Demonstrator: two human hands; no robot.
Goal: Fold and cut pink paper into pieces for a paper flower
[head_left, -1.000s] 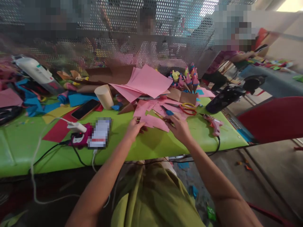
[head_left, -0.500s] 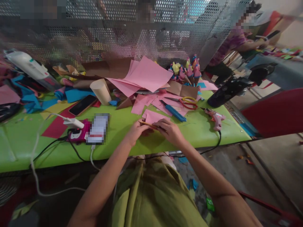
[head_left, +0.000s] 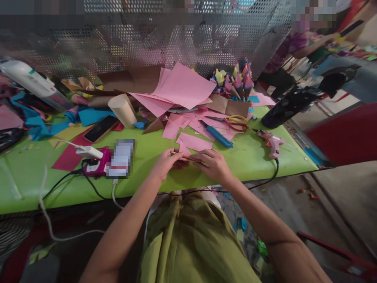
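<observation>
Close to the front edge of the green table, my left hand [head_left: 167, 164] pinches one end of a thin wooden stick [head_left: 191, 158]. My right hand [head_left: 214, 165] has its fingers closed over the other end. A piece of pink paper [head_left: 184, 149] is between the hands against the stick, its lower part hidden by my fingers. Just behind my hands lies a pink paper strip [head_left: 194, 142]. A blue cutter knife [head_left: 219, 135] and scissors with red and yellow handles [head_left: 237, 122] lie beyond my right hand.
A pink glue gun [head_left: 273, 145] lies on the right, near a dark bottle [head_left: 290, 106]. Pink sheets [head_left: 185, 86] and paper flowers [head_left: 237, 80] are at the back. On the left are a phone [head_left: 120, 159], a magenta power socket [head_left: 98, 167] and a cardboard tube [head_left: 123, 110].
Less of the pink paper shows between my hands, and it now stands as a narrow point by the stick. Both hands still grip the stick. The view has shifted slightly.
</observation>
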